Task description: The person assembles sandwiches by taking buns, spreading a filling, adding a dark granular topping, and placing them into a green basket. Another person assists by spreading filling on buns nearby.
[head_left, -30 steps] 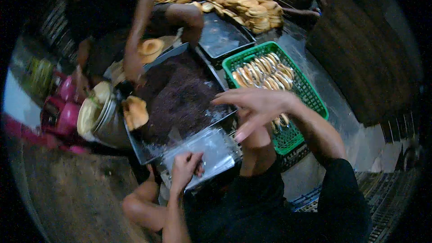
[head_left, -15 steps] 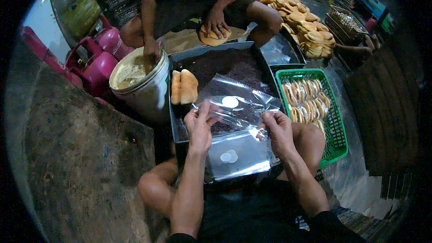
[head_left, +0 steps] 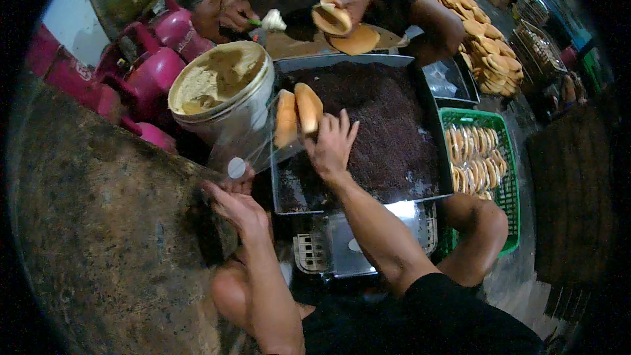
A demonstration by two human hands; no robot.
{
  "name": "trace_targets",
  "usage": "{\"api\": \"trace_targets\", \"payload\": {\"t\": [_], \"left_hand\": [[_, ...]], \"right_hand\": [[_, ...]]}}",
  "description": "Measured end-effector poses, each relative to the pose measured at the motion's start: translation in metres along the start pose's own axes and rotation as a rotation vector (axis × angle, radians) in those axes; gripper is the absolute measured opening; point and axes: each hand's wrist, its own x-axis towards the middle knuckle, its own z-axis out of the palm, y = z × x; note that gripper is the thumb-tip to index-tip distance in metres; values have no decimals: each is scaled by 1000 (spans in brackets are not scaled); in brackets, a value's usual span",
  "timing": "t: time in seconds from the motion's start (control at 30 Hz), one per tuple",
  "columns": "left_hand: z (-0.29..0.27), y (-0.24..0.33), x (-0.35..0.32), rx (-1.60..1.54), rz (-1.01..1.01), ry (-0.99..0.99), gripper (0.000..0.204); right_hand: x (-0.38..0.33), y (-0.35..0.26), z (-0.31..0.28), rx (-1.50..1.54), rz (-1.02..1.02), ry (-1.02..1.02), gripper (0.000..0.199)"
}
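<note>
My left hand [head_left: 238, 205], left of the metal tray [head_left: 361, 204], holds a clear plastic bag [head_left: 255, 148] with a white round label [head_left: 236, 167]. The bag stretches toward two golden buns at the tray's left side. My right hand [head_left: 333, 148] reaches over the tray with fingers spread, its thumb side against the nearer bun [head_left: 307, 108]. The other bun [head_left: 286, 118] stands just left of it, partly behind the plastic. Dark brown crumbly sprinkles [head_left: 388, 131] fill much of the tray. More flat clear bags [head_left: 351, 240] lie below the tray's front edge.
Across the tray a co-worker's hands hold a cream-loaded spreader [head_left: 273, 21] and a split bun [head_left: 332, 16]. A cream bucket [head_left: 223, 102] and pink gas cylinders [head_left: 151, 69] stand left. On the right are a green crate [head_left: 513, 204] of packed buns and a bun pile [head_left: 483, 39].
The bag has moved left in my left hand. My right hand has released it and reached the buns. The co-worker's hand has left the bucket with cream, and the view has shifted.
</note>
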Motion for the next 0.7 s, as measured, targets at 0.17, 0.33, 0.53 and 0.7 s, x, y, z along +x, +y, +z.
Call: {"api": "trace_targets", "payload": {"t": [0.17,0.33,0.53,0.7], "left_hand": [[11,8,-10,92,178,-55,51],[28,-4,-41,399,244,-173,49],[79,-9,-174,88,-68,-754,59],[90,-33,-218,127,-316,-756,62]], "right_hand": [[4,75,-134,692,386,-277,39],[-46,147,-288,993,485,-104,51],[-53,121,-299,1070,382,-57,62],[-76,126,-304,1110,199,-9,58]]}}
